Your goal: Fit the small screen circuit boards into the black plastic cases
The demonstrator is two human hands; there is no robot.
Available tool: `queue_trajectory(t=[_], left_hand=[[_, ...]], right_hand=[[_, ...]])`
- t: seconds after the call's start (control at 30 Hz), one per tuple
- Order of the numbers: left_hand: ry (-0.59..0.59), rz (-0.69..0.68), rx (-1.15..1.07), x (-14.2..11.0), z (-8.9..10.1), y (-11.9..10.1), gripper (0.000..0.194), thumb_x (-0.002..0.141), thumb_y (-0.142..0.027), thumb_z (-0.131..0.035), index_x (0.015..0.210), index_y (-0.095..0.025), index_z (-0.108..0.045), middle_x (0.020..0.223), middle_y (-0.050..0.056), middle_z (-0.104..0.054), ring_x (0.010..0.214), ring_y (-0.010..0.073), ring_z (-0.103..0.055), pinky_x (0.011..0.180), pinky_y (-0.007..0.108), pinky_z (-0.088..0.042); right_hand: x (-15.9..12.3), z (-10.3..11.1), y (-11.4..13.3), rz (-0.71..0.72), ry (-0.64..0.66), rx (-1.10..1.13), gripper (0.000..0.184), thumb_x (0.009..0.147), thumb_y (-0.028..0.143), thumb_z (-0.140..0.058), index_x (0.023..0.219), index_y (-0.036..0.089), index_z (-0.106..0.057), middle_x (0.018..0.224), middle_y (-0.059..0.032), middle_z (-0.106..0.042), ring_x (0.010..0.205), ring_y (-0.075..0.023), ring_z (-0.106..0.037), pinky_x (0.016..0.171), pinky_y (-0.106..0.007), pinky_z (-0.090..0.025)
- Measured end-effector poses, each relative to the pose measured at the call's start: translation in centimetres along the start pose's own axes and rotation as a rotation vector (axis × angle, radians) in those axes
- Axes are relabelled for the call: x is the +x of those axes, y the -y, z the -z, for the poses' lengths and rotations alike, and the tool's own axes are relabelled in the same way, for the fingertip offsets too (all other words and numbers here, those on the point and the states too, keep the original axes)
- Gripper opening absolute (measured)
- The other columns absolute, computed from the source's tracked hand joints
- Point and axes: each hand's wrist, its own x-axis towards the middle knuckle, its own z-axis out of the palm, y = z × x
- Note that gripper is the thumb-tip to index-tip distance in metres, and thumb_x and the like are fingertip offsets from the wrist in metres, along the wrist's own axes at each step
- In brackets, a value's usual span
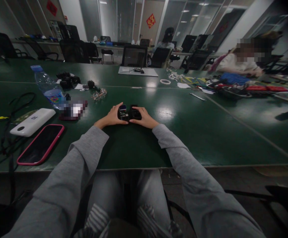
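A small black device (129, 113) with exposed electronics and a blue part rests on the dark green table (183, 132) straight ahead of me. My left hand (112, 116) grips its left side, fingers curled around it. My right hand (144, 118) holds its right side the same way. Both arms wear grey sleeves and reach forward from my lap.
At my left lie a pink-cased phone (41, 144), a white power bank (32, 122), black cables (7, 138), a water bottle (47, 86) and glasses (99, 94). A person (243, 61) sits at the far right behind cluttered tools. Black chairs (76, 51) line the far side.
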Motion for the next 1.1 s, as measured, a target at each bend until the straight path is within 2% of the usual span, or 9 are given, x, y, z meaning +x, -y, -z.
queue_trajectory(t=[0.17, 0.27, 0.4, 0.6, 0.77, 0.9, 1.0, 1.1], left_hand=[[-0.054, 0.093, 0.044, -0.2, 1.2, 0.6, 0.126, 0.048, -0.052, -0.085, 0.151, -0.020, -0.019, 0.145, 0.019, -0.032, 0.139, 0.0403, -0.031, 0.115, 0.058, -0.024], [-0.061, 0.130, 0.060, -0.4, 0.9, -0.1, 0.125, 0.049, -0.052, -0.084, 0.151, -0.020, -0.019, 0.144, 0.020, -0.032, 0.138, 0.0423, -0.031, 0.113, 0.061, -0.023], [-0.015, 0.097, 0.036, -0.6, -0.1, -1.2, 0.120, 0.051, -0.050, -0.084, 0.151, -0.028, -0.020, 0.144, 0.017, -0.035, 0.138, 0.0447, -0.031, 0.110, 0.067, -0.021], [0.040, 0.103, -0.027, -0.5, -0.3, -1.4, 0.126, 0.047, -0.047, -0.086, 0.152, -0.028, -0.018, 0.148, 0.018, -0.029, 0.141, 0.0471, -0.026, 0.113, 0.067, -0.017], [0.101, 0.030, -0.148, -0.4, 0.5, -1.5, 0.120, 0.049, -0.040, -0.085, 0.151, -0.027, -0.024, 0.152, 0.015, -0.025, 0.144, 0.0429, -0.022, 0.116, 0.060, -0.020], [0.128, 0.081, -0.240, -0.3, 0.8, -1.6, 0.100, 0.062, -0.044, -0.077, 0.149, -0.026, -0.031, 0.151, 0.013, -0.032, 0.142, 0.0372, -0.030, 0.116, 0.056, -0.026], [0.065, 0.123, -0.286, -0.1, 0.2, -1.6, 0.081, 0.074, -0.050, -0.067, 0.145, -0.027, -0.037, 0.143, 0.011, -0.043, 0.135, 0.0329, -0.041, 0.112, 0.053, -0.034], [-0.073, 0.111, -0.203, -0.1, -0.9, -2.1, 0.078, 0.073, -0.056, -0.068, 0.140, -0.025, -0.042, 0.139, 0.012, -0.045, 0.129, 0.0314, -0.046, 0.111, 0.051, -0.035]], right_hand=[[0.0, 1.0, -1.8, -0.159, -0.135, -0.095, 0.084, 0.068, 0.065, -0.073, 0.138, 0.026, -0.045, 0.127, -0.0136, -0.047, 0.126, -0.0356, -0.043, 0.108, -0.060, -0.037], [-0.1, 0.5, -0.9, -0.108, -0.085, -0.053, 0.085, 0.071, 0.066, -0.070, 0.141, 0.027, -0.042, 0.132, -0.0130, -0.045, 0.130, -0.0341, -0.041, 0.111, -0.058, -0.035], [-0.2, -0.8, 1.5, 0.019, 0.036, 0.008, 0.086, 0.073, 0.068, -0.069, 0.143, 0.030, -0.038, 0.136, -0.0120, -0.044, 0.131, -0.0333, -0.040, 0.111, -0.058, -0.034], [-0.3, -1.1, 2.4, 0.034, 0.033, 0.018, 0.086, 0.072, 0.068, -0.069, 0.143, 0.029, -0.039, 0.134, -0.0126, -0.045, 0.131, -0.0334, -0.039, 0.112, -0.057, -0.033], [-0.3, -0.7, 2.3, 0.040, 0.034, 0.065, 0.083, 0.073, 0.062, -0.071, 0.143, 0.029, -0.040, 0.134, -0.0127, -0.045, 0.130, -0.0328, -0.041, 0.112, -0.058, -0.033], [-0.3, -0.6, 2.3, 0.061, 0.047, 0.071, 0.079, 0.075, 0.048, -0.072, 0.144, 0.026, -0.040, 0.136, -0.0125, -0.045, 0.132, -0.0308, -0.041, 0.113, -0.056, -0.032], [-0.3, -0.6, 2.2, 0.070, 0.044, 0.068, 0.077, 0.075, 0.038, -0.070, 0.144, 0.024, -0.040, 0.138, -0.0132, -0.045, 0.133, -0.0301, -0.040, 0.114, -0.054, -0.032], [-0.3, -0.8, 2.2, 0.064, 0.031, 0.062, 0.076, 0.075, 0.036, -0.069, 0.144, 0.025, -0.040, 0.138, -0.0126, -0.046, 0.133, -0.0298, -0.041, 0.114, -0.055, -0.032]])
